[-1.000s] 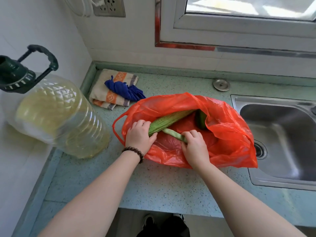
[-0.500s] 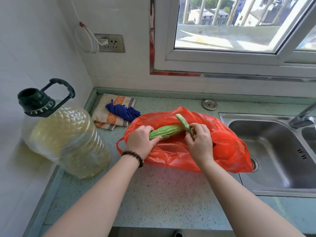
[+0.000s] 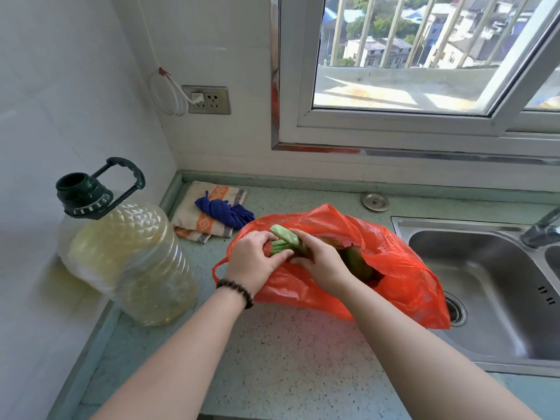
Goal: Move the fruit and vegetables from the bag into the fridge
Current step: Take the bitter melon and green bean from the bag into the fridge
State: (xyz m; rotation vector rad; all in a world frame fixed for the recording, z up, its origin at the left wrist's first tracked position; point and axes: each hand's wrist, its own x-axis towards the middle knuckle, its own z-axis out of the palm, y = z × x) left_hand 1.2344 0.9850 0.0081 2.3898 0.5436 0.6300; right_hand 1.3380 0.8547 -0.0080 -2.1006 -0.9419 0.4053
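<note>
An orange-red plastic bag (image 3: 394, 268) lies open on the speckled counter (image 3: 272, 359). Over its left mouth, my left hand (image 3: 251, 262), with a bead bracelet on the wrist, grips a ridged green gourd (image 3: 277, 248). My right hand (image 3: 321, 259) holds a smoother pale green vegetable (image 3: 285, 234) whose end sticks up between the two hands. Both hands are close together, touching the same bundle. A darker green-brown fruit or vegetable (image 3: 357, 263) lies deeper inside the bag. The fridge is not in view.
A large oil jug (image 3: 130, 262) with a dark green cap stands at the left against the wall. Folded cloths (image 3: 212, 213) lie in the back corner. A steel sink (image 3: 485, 286) and tap (image 3: 539, 228) are on the right, a round metal cap (image 3: 375, 201) behind the bag.
Both hands have drawn the green vegetables leftward and upward toward the bag's mouth and come closer together. My head has tilted up, showing more window.
</note>
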